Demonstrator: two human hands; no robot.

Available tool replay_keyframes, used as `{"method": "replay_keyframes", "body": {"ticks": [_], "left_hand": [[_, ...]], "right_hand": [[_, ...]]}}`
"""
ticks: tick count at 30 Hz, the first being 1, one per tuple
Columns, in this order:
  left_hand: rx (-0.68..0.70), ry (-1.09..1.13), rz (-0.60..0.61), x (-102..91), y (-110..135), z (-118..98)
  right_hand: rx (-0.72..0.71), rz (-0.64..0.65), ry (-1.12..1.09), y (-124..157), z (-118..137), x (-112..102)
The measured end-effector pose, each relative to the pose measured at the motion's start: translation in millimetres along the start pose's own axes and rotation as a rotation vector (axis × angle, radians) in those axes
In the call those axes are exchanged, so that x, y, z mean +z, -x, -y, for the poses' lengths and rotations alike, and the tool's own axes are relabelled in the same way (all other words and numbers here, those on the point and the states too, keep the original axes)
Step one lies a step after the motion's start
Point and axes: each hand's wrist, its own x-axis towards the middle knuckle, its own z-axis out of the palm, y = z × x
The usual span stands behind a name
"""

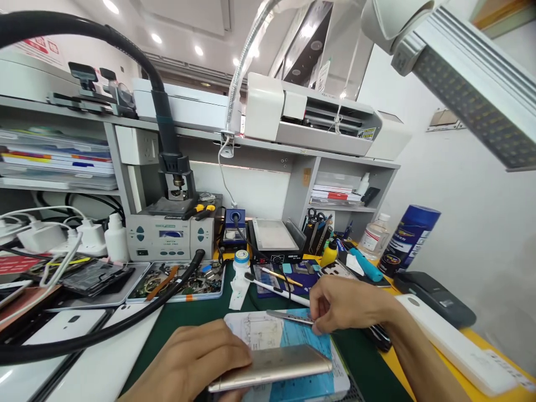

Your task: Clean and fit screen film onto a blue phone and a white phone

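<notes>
My left hand is wrapped round one end of a gold smartphone, holding it tilted with its metal back and side edge showing. Pinched in the fingers of my right hand is a thin, flat metal tool with a tapered end pointing left. The tool is above the far side of the phone and apart from it; its exact kind I cannot make out. Beneath both lies a blue and white printed pad on a green mat.
A black hose crosses from the hot-air station over a tray of small parts. Behind my hands lie a white toothbrush and a hot plate. A blue spray can stands at right; a lamp hangs above.
</notes>
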Motion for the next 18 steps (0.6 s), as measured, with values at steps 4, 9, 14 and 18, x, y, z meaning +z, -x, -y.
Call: {"method": "replay_keyframes", "body": {"ticks": [4,9,14,18], "left_hand": [[0.022,-0.007,-0.032,-3.5,-1.2,-4.8],[-0.008,-0.025,-0.025,-5.2,0.2,-7.9],[-0.023,-0.035,-0.018,-3.7,-0.2,-5.5],[-0.037,-0.005,0.0,-2.9,-1.5,-5.4]], "right_hand": [[-0.072,-0.079,-0.15,0.7,2.1,-3.2],[-0.196,-0.252,-0.528,-1.2,6.8,-1.0],[-0.327,-0.365,-0.965,-8.2,15.3,18.0],[-0.348,-0.257,-1.149,-9.5,28.0,36.0]]}}
